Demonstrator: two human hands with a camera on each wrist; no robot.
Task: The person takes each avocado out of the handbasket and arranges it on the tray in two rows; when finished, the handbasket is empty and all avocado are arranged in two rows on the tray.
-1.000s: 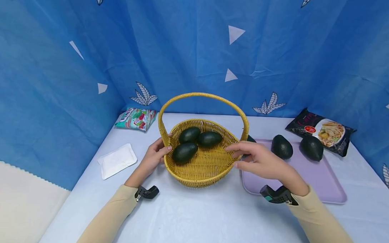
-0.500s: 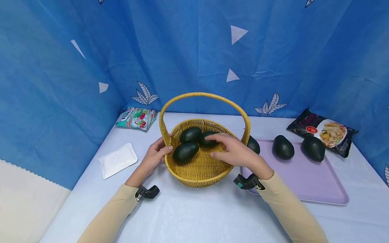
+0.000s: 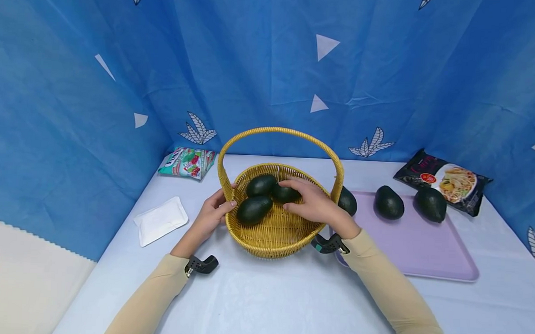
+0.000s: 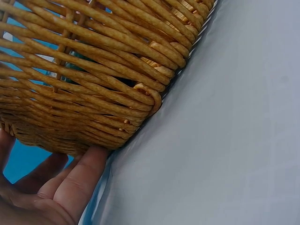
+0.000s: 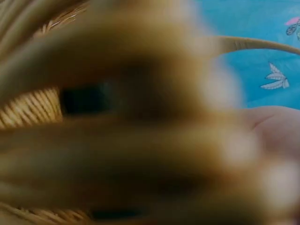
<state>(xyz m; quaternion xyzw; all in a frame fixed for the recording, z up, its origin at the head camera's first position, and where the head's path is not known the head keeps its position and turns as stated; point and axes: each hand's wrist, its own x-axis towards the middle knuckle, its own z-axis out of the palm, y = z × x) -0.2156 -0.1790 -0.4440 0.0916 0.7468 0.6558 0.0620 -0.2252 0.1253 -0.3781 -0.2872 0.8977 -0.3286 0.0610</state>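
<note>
The right hand [image 3: 316, 204] has moved in from over the near-left corner of the purple tray [image 3: 441, 251], crossed the basket's right rim, and now lies on the right-hand avocado [image 3: 284, 192] inside the wicker basket [image 3: 271, 238]. Its fingers curl over the top of that fruit, so the grip reads as closing on it, though the avocado does not look lifted off the weave yet (the right wrist view is too blurred to confirm contact).

The left hand [image 3: 213, 212] has not shifted: it holds the basket's left rim near the foot of the handle, thumb on the rim and fingers against the outer wall, as the left wrist view shows the fingers [image 4: 77, 180] under the woven side. That steadies the basket on the tabletop [image 3: 263, 294].

Two more avocados lie in the basket, one far-left [image 3: 261, 185] and one near-left [image 3: 254, 209], touching each other. Three others [image 3: 388, 202] sit at the far side of the tray, well apart from the hands. Judging from the move, the avocado under the right hand is the one now being dealt with.
</note>
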